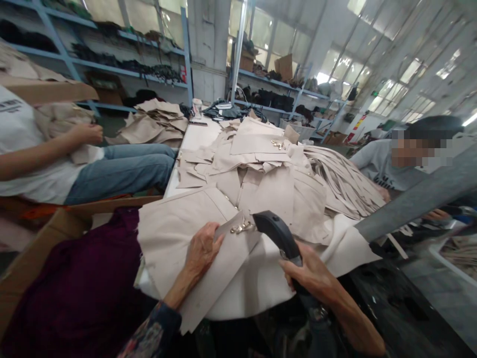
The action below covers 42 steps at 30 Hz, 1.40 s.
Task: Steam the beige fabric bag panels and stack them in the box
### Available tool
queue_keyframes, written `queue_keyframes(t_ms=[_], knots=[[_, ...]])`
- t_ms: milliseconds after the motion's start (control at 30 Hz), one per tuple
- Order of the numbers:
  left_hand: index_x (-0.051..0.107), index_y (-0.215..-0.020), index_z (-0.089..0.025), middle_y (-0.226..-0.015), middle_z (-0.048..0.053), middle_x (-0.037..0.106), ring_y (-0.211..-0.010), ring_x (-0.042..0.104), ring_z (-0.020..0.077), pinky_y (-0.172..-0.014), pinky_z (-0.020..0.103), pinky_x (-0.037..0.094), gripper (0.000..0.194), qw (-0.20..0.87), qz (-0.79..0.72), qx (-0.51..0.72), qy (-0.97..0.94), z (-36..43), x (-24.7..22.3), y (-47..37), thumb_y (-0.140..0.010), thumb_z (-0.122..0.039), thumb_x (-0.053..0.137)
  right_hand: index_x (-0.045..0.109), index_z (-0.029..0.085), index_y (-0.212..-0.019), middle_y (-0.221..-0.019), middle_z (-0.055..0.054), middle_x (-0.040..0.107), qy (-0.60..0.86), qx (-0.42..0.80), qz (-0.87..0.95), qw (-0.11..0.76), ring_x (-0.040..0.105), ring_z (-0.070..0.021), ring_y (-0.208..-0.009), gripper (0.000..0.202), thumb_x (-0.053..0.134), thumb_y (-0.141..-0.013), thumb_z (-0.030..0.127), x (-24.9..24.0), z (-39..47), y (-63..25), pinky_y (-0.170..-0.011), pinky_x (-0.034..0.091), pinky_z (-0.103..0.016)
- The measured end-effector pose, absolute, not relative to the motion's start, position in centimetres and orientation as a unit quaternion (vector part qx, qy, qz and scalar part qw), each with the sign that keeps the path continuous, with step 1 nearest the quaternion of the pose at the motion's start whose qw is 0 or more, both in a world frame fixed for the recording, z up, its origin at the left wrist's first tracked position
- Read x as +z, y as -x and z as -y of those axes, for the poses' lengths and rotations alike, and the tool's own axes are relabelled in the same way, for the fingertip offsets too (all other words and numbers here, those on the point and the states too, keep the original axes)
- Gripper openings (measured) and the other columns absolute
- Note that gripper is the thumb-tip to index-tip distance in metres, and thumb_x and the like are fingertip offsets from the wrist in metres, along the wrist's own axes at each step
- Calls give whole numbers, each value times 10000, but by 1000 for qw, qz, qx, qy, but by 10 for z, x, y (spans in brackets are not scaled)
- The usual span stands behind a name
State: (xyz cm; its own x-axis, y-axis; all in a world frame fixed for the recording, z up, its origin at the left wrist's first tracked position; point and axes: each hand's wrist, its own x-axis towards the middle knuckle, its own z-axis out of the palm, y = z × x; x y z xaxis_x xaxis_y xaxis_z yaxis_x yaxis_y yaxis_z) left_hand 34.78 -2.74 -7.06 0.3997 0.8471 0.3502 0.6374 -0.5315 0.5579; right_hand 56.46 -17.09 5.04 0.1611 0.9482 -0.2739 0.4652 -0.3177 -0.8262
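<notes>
My left hand [203, 250] is closed on the edge of a beige fabric piece [223, 268] that slants over the near end of the table. Metal clasps [242, 227] lie on the fabric just right of my left fingers. My right hand [307, 271] is wrapped round the handle of a black handheld tool [274, 229]. The tool's curved head points left, close beside the clasps. Beneath and behind my hands, more beige pieces [266, 191] are spread and stacked, and another set of metal clasps [278, 144] rests on the farther stack.
Purple cloth [82, 283] fills a cardboard box [35, 251] at the left. One person [44, 149] sits at the left; another [387, 164] is at the right, near long beige strips [343, 179]. A grey metal bar [421, 191] slants across the right side.
</notes>
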Motion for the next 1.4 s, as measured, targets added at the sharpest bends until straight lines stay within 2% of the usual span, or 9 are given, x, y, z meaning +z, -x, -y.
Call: queue_keyframes(t_ms=[233, 467, 567, 700, 767, 900, 967, 1133, 1400], knots=[[507, -1035, -160, -1005, 99, 611, -917, 575, 215, -800, 315, 425, 203, 155, -468, 254, -832, 35, -65, -351, -899, -258, 393, 449, 177, -800, -474, 68, 526, 697, 407, 528, 265, 521, -94, -398, 54, 489, -824, 205, 62, 194, -572, -397, 418, -179], [550, -884, -185, -865, 47, 615, -815, 575, 184, -730, 289, 418, 173, 242, -361, 146, -889, 57, -45, -324, -886, -261, 395, 466, 166, -835, -496, 63, 536, 685, 430, 532, 250, 518, -86, -408, 34, 486, -813, 184, 64, 186, -564, -397, 414, -168], [576, -950, -173, -887, 67, 620, -844, 573, 198, -786, 317, 424, 224, 225, -344, 144, -900, 19, -31, -316, -878, -293, 402, 474, 162, -880, -483, 63, 539, 682, 435, 529, 257, 507, -83, -399, 75, 486, -807, 179, 66, 172, -559, -390, 408, -161], [539, -1103, -117, -1104, 148, 554, -1031, 518, 253, -924, 380, 379, 331, 184, -437, 207, -856, -58, -21, -340, -818, -262, 454, 469, 164, -891, -473, 62, 539, 676, 449, 525, 257, 485, -81, -384, 98, 476, -793, 166, 64, 160, -551, -375, 398, -159], [566, -1040, -114, -1056, 143, 567, -1031, 509, 262, -937, 387, 368, 313, 212, -444, 210, -845, -87, -24, -356, -757, -228, 498, 463, 165, -890, -466, 68, 524, 680, 455, 516, 255, 475, -77, -378, 102, 466, -789, 160, 62, 159, -549, -367, 387, -153], [590, -706, -157, -751, 62, 571, -864, 528, 239, -801, 346, 409, 98, 289, -444, 199, -824, -108, -30, -361, -659, -203, 517, 457, 161, -899, -486, 68, 519, 684, 462, 507, 249, 487, -74, -403, 94, 471, -811, 191, 61, 163, -549, -395, 402, -152], [568, -613, -163, -637, 29, 529, -750, 523, 207, -672, 296, 406, 100, 344, -444, 193, -805, -103, -26, -347, -646, -246, 522, 457, 161, -875, -483, 67, 516, 678, 461, 514, 250, 484, -72, -397, 75, 475, -818, 206, 62, 167, -549, -393, 395, -152], [608, -644, -130, -518, -7, 495, -475, 441, 123, -439, 232, 286, 241, 509, -457, 172, -709, -58, -2, -304, -630, -354, 523, 460, 169, -822, -466, 71, 499, 669, 445, 543, 243, 497, -80, -392, 32, 466, -819, 200, 62, 177, -546, -389, 389, -158], [571, -625, -127, -490, -19, 525, -405, 425, 87, -405, 210, 288, 326, 610, -500, 249, -562, 19, 3, -282, -596, -444, 643, 459, 183, -822, -503, 78, 493, 631, 460, 579, 234, 523, -93, -402, 33, 489, -815, 197, 61, 210, -530, -390, 413, -173]])
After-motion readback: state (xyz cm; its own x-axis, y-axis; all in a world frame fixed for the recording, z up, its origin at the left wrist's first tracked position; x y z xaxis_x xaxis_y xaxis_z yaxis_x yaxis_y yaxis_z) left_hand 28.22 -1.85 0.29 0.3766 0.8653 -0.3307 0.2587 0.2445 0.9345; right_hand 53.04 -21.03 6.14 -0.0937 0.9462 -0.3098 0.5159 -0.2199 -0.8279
